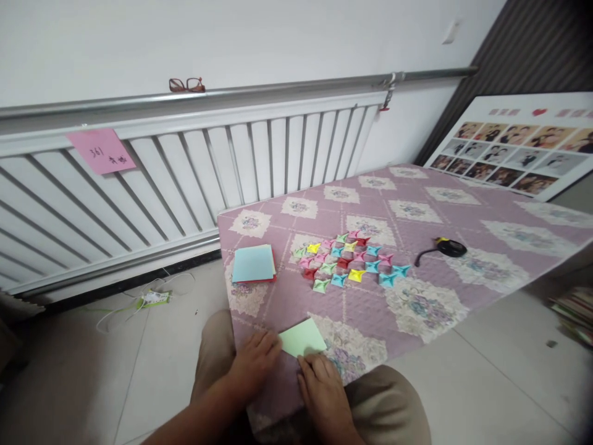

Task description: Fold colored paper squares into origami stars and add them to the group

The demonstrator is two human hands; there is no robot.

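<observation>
A light green sheet of paper [303, 338] lies slantwise at the front edge of the cloth-covered table. At its left corner, my left hand [259, 358] has its fingers together on the paper's edge. My right hand [320, 380] grips the lower edge, fingers bent over it, with the thumb side toward the left. Beyond the hands, several small folded paper pieces [343, 264] in pink, green, yellow, blue and red stand in slanted rows. Left of them is a stack of coloured paper [253, 264], light blue on top with red showing beneath.
A black object with a curved tail [450, 248] lies on the table's right side. A photo board [509, 148] leans at the back right. The white radiator [273, 154] stands behind the table, with a pink note [100, 151] on it. Glasses [186, 85] rest on the pipe.
</observation>
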